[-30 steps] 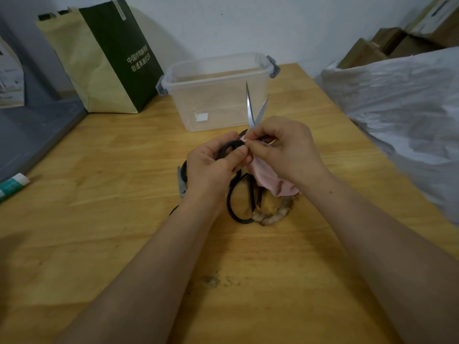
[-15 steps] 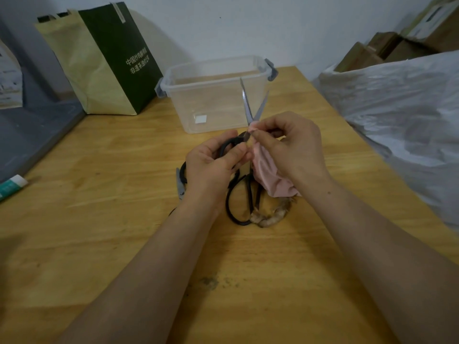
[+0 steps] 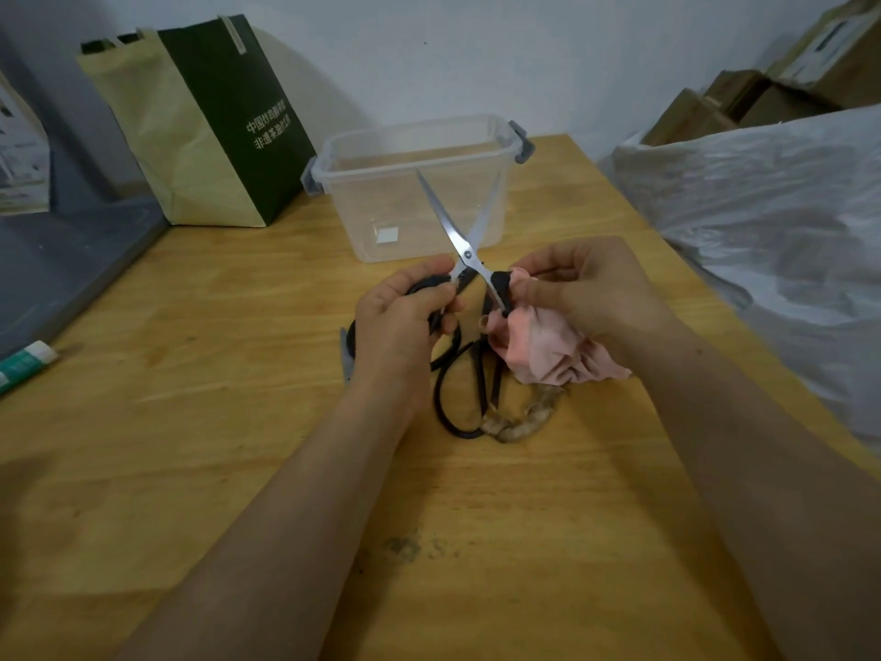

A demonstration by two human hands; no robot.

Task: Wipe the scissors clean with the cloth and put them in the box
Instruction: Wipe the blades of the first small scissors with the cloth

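The left hand [image 3: 400, 326] curls round one black handle of the scissors [image 3: 465, 252]. The right hand [image 3: 591, 293] pinches the other handle through the pink cloth [image 3: 548, 348]. The scissors are held above the bench [image 3: 214, 374] with their blades spread, tips pointing at the clear box [image 3: 381, 202] just behind. Directly under the hands lie black shears [image 3: 457, 398], one loop wrapped in beige. A green and tan paper bag [image 3: 205, 131] stands left of the box, and a glue stick [image 3: 26, 364] lies at the left edge. A white plastic sheet [image 3: 772, 217] crowds the right side, with cardboard cartons [image 3: 763, 102] beyond it.
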